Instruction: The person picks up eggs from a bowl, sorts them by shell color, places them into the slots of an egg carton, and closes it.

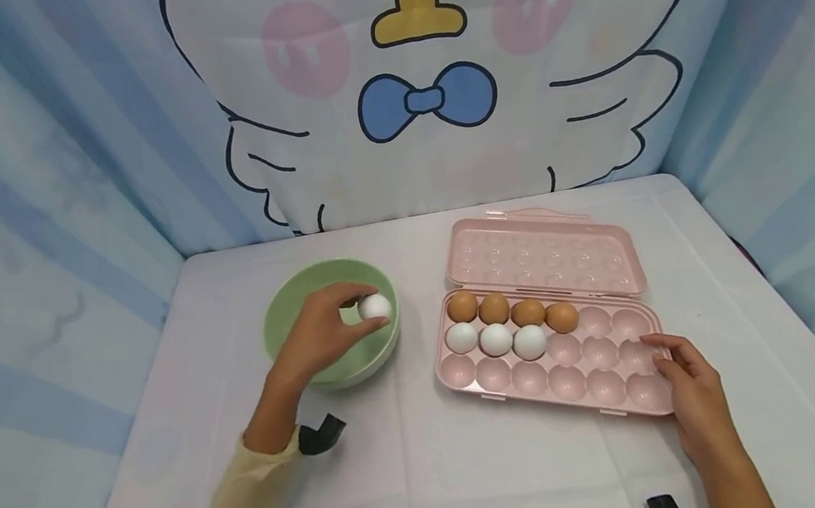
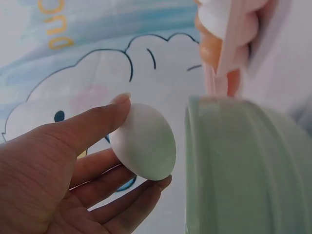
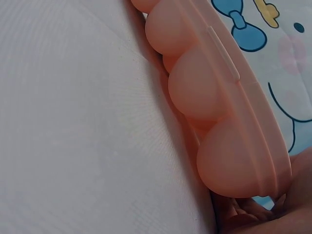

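Note:
My left hand point(image 1: 316, 331) pinches a white egg point(image 1: 375, 306) between thumb and fingertips, over the light green bowl point(image 1: 353, 371). The left wrist view shows the same egg beside the bowl's pale green wall point(image 2: 234, 165). To the right lies an open pink egg carton point(image 1: 493, 375). Its back row has several brown eggs point(image 1: 528, 312) at the left end. In the middle row sit 3 white eggs point(image 1: 496, 339), and the front-row cups are bare. My right hand point(image 1: 698, 393) holds the carton's right end, fingers on the rim; much of this hand is hidden in the right wrist view.
The carton's lid point(image 1: 543, 255) lies folded back behind it. A white cloth covers the table point(image 1: 479, 480). Behind stands a curtain point(image 1: 435, 167) with a cartoon duck, and blue curtains point(image 1: 37, 246) hang at both sides.

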### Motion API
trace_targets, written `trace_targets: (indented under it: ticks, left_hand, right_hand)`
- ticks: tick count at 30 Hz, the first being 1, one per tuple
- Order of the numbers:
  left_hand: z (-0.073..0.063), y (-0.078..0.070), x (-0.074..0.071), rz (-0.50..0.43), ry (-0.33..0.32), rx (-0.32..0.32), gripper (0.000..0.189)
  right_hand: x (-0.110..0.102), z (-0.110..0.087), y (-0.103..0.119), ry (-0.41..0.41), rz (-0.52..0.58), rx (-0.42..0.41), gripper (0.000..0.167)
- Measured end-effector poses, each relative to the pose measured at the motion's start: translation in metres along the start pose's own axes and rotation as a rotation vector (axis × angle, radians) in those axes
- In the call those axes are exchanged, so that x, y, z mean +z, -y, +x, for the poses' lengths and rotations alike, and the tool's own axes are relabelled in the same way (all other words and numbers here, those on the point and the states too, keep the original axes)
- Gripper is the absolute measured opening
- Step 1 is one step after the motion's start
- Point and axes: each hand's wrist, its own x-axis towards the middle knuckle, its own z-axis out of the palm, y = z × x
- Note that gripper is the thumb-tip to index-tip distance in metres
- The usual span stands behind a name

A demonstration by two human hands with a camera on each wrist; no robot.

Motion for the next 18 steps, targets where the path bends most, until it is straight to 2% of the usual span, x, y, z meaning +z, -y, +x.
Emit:
trace_targets:
  ticks: [3, 9, 18]
  left_hand:
    - [0.006, -0.010, 0.009, -0.023, 0.011, 0.041, 0.042]
    - [0.019, -0.029, 0.031, -0.052, 0.072, 0.099, 0.043]
    - [0.035, -0.051, 0.066, -0.158, 0.167, 0.247, 0.039]
  right_hand:
    - [-0.001, 0.000, 0.000, 0.001, -0.007, 0.004, 0.037]
    - [-0.004, -0.003, 0.000, 0.014, 0.006, -0.014, 0.037]
    - [-0.003, -0.001, 0.000, 0.036, 0.006, -0.037, 0.037]
